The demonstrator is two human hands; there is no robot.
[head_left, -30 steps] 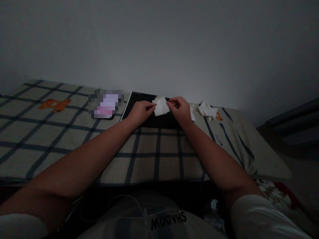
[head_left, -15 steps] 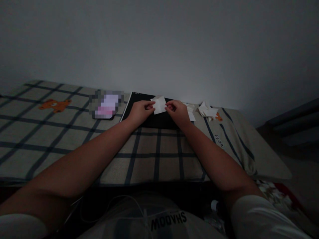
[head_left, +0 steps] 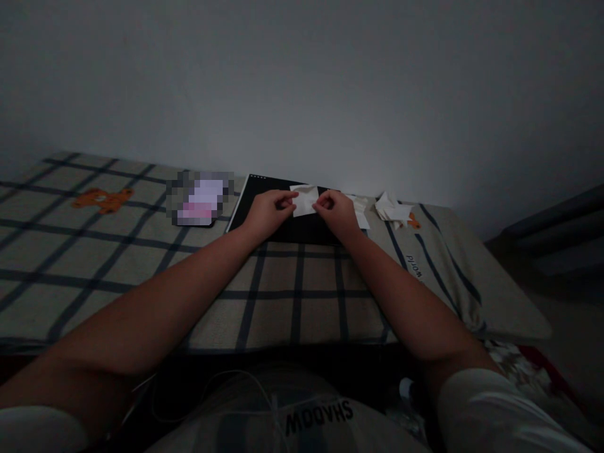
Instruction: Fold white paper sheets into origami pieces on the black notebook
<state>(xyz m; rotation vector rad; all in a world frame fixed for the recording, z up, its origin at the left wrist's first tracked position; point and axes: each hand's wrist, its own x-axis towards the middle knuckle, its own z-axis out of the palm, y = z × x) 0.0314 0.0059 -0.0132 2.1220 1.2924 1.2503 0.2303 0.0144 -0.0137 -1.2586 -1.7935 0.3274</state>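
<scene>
item: small white paper (head_left: 304,199), centre of the frame, pinched at its left edge by the left hand (head_left: 267,212) and at its right edge by the right hand (head_left: 336,212), both closed on it, above a black board (head_left: 245,204). the board lies on a checked bed cover (head_left: 141,264) (bear print at upper left). loose paper pieces (head_left: 391,209) lie just right of the hands.

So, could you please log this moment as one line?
left hand: pinches paper square | right hand: pinches paper square | under: black board
</scene>
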